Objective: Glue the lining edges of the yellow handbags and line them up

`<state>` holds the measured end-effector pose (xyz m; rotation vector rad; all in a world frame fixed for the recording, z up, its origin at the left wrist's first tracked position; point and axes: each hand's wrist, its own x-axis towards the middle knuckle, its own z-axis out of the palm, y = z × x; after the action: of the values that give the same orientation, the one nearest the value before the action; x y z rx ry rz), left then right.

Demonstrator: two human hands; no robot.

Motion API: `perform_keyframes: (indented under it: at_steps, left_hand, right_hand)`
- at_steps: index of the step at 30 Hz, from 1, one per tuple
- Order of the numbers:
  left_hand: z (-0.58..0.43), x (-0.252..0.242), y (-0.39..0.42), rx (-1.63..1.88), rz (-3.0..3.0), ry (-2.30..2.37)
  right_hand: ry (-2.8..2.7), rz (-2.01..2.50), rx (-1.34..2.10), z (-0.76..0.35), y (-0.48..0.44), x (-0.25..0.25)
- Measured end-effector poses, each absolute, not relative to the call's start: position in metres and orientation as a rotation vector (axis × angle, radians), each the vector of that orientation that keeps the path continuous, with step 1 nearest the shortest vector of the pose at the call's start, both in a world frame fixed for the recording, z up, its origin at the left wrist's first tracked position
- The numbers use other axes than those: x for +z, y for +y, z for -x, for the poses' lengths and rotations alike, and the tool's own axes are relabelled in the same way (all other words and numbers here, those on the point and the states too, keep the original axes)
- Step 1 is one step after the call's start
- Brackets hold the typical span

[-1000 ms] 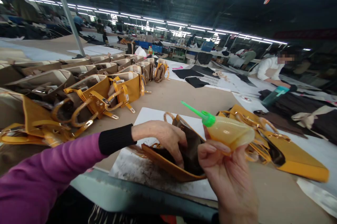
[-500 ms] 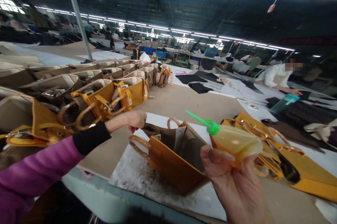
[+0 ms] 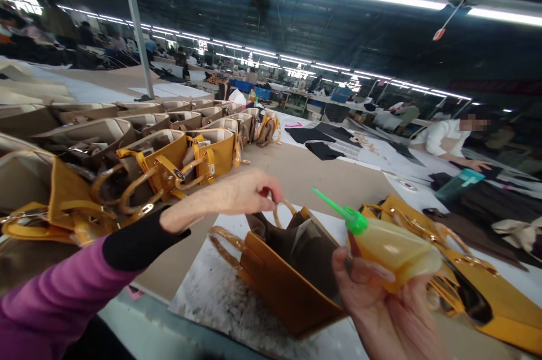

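While the right hand [image 3: 387, 306] grips a green-capped bottle [image 3: 393, 247], the left hand [image 3: 249, 191] hovers over an open yellow bag [image 3: 283, 286] on stained white paper [image 3: 215, 298], fingers curled narrow (contact with its handle [image 3: 289, 206] unclear).

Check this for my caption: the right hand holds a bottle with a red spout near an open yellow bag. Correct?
Not quite: the spout is green, as the head view shows. The right hand does hold the bottle near an open yellow bag.
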<state>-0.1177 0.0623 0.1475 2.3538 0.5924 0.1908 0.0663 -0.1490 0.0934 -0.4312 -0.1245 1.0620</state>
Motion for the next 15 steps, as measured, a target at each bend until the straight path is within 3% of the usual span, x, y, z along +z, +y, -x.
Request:
perform_keyframes:
  at_steps: [3,6,10,15]
  left_hand:
    - [0.096,0.151,0.034,-0.149,-2.247,0.129]
    - [0.066,0.141,0.03,-0.42,-2.382,-0.007]
    - [0.036,0.124,0.043,-0.497,-2.608,0.406]
    - [0.022,0.095,0.052,-0.38,-2.482,0.759]
  right_hand:
    - [-0.097,0.393,1.086,-0.068,-0.149,0.093]
    - [-0.076,0.376,1.098,-0.071,-0.151,0.093]
    - [-0.056,0.386,1.101,-0.075,-0.153,0.09]
    - [-0.018,0.362,1.079,-0.071,-0.15,0.091]
